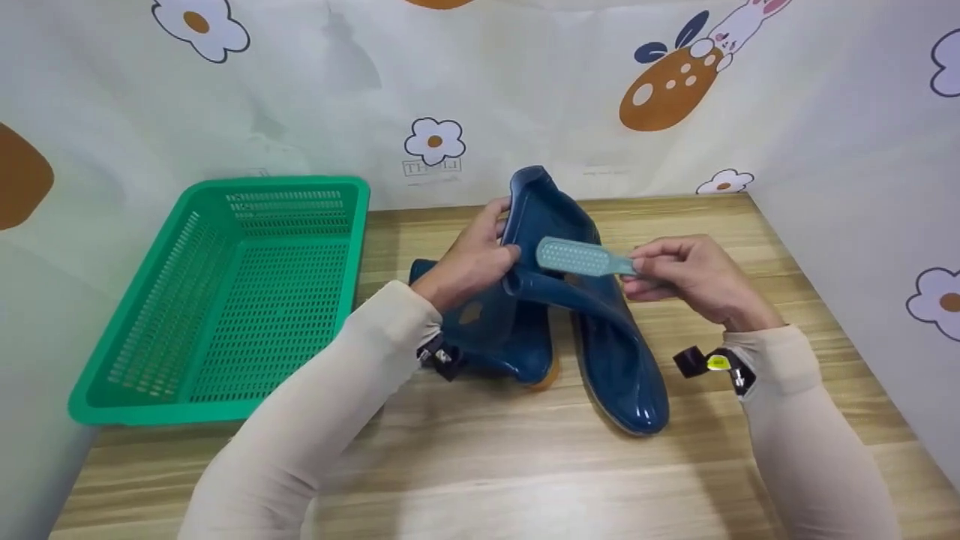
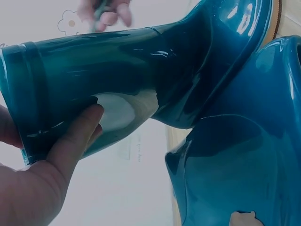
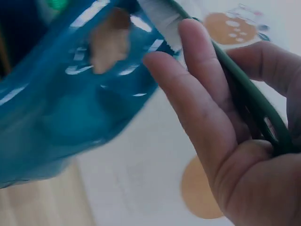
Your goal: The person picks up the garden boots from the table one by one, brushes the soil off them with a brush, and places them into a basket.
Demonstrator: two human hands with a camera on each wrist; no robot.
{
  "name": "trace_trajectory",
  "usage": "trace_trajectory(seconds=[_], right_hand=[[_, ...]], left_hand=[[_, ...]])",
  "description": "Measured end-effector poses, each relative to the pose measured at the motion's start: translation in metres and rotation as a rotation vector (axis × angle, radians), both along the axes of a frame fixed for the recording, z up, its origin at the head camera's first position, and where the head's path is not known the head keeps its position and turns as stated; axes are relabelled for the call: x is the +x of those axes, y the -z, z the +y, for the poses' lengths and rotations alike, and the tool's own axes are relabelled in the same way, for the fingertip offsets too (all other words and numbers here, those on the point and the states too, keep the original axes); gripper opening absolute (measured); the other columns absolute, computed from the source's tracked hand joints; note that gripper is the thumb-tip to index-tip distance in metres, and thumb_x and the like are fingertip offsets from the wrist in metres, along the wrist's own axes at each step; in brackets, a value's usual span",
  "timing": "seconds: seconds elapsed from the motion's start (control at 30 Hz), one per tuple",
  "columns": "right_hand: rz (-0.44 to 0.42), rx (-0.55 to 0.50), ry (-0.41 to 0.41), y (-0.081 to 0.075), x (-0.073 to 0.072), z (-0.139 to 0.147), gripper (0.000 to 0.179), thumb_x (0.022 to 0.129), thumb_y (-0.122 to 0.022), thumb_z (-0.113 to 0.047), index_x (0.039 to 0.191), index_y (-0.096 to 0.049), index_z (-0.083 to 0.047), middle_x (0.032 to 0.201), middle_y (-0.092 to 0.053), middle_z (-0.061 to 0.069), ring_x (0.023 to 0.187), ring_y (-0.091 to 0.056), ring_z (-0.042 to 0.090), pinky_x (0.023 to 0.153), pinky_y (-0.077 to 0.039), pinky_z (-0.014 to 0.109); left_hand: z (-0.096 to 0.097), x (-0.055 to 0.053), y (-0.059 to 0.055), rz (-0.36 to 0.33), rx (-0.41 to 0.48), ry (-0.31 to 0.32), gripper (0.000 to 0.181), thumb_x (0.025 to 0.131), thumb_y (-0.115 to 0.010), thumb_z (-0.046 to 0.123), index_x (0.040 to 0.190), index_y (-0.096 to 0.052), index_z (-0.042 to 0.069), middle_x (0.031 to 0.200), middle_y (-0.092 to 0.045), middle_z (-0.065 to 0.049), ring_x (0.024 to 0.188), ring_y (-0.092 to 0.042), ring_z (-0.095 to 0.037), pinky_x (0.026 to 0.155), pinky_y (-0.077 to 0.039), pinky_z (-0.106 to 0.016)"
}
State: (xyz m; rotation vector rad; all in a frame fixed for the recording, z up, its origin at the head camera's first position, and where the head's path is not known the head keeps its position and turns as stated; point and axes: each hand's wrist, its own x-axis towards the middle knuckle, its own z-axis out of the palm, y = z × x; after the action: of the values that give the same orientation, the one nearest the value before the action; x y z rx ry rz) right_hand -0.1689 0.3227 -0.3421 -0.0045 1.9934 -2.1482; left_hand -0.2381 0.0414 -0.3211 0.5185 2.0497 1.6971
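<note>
My left hand (image 1: pixel 476 259) grips the top edge of a dark blue-green rubber boot (image 1: pixel 622 360), thumb on the outside of its shaft in the left wrist view. The boot's wide opening is pulled up and its glossy toe points toward me. Between thumb and fingers, my right hand (image 1: pixel 690 277) holds a light green brush (image 1: pixel 574 256) by its handle. The brush head overlaps the boot's opening in the head view. White bristles (image 3: pixel 162 21) show against the boot in the right wrist view. A second matching boot (image 1: pixel 495 345) lies to the left, partly behind my left forearm.
A green plastic basket (image 1: pixel 214 411) with slotted sides stands on the wooden table (image 1: pixel 480 465) at the left. Patterned white sheeting (image 1: pixel 510 97) rises behind the table and along both sides.
</note>
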Motion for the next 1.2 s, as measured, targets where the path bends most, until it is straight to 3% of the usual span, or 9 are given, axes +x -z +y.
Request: trace_trajectory(seconds=[0.27, 0.43, 0.57, 0.73, 0.97, 1.2], right_hand=[[-0.067, 0.071, 0.07, 0.02, 0.007, 0.032, 0.012, 0.088, -0.06, -0.002, 0.098, -0.065, 0.004, 0.085, -0.068, 0.02, 0.076, -0.069, 0.024, 0.073, -0.053, 0.036], [0.011, -0.066, 0.085, 0.01, 0.013, 0.04, 0.012, 0.089, -0.057, 0.003, 0.094, -0.068, 0.005, 0.082, -0.068, 0.019, 0.073, -0.069, 0.025, 0.071, -0.053, 0.036], [0.069, -0.149, 0.036, 0.005, 0.011, 0.029, 0.015, 0.09, -0.054, 0.005, 0.095, -0.068, 0.007, 0.082, -0.068, 0.019, 0.073, -0.069, 0.026, 0.071, -0.052, 0.039], [0.023, -0.067, -0.006, 0.016, 0.005, 0.014, 0.013, 0.089, -0.059, 0.001, 0.098, -0.067, 0.005, 0.085, -0.068, 0.019, 0.075, -0.069, 0.025, 0.073, -0.052, 0.039], [-0.025, 0.061, 0.044, 0.026, 0.007, 0.03, 0.01, 0.089, -0.06, -0.003, 0.095, -0.066, 0.002, 0.084, -0.069, 0.018, 0.076, -0.069, 0.024, 0.071, -0.053, 0.036], [0.067, -0.14, 0.033, 0.01, 0.009, 0.035, 0.014, 0.09, -0.054, 0.005, 0.095, -0.067, 0.007, 0.083, -0.068, 0.02, 0.075, -0.069, 0.027, 0.07, -0.052, 0.037]], left_hand=[[-0.001, 0.002, -0.003, -0.03, 0.013, -0.006, 0.058, 0.089, -0.043, -0.008, 0.141, -0.029, 0.013, 0.13, -0.052, -0.013, 0.106, -0.058, -0.023, 0.089, -0.047, -0.043], [0.0, 0.004, -0.005, -0.023, 0.023, 0.008, 0.057, 0.09, -0.042, -0.006, 0.142, -0.028, 0.012, 0.133, -0.049, -0.013, 0.11, -0.056, -0.023, 0.09, -0.047, -0.042], [0.001, 0.006, -0.005, -0.014, 0.014, 0.007, 0.056, 0.091, -0.042, -0.007, 0.142, -0.028, 0.011, 0.133, -0.048, -0.014, 0.111, -0.055, -0.023, 0.09, -0.046, -0.042], [0.0, 0.007, -0.005, 0.0, 0.024, -0.004, 0.056, 0.09, -0.042, -0.009, 0.141, -0.028, 0.01, 0.133, -0.049, -0.014, 0.111, -0.055, -0.022, 0.09, -0.046, -0.041], [-0.002, 0.009, -0.006, -0.032, 0.032, -0.028, 0.057, 0.09, -0.043, -0.009, 0.142, -0.029, 0.012, 0.13, -0.052, -0.013, 0.102, -0.061, -0.021, 0.085, -0.05, -0.039], [0.0, 0.011, -0.007, -0.028, 0.035, 0.0, 0.057, 0.091, -0.042, -0.007, 0.142, -0.027, 0.013, 0.135, -0.047, -0.013, 0.109, -0.057, -0.022, 0.087, -0.049, -0.04]])
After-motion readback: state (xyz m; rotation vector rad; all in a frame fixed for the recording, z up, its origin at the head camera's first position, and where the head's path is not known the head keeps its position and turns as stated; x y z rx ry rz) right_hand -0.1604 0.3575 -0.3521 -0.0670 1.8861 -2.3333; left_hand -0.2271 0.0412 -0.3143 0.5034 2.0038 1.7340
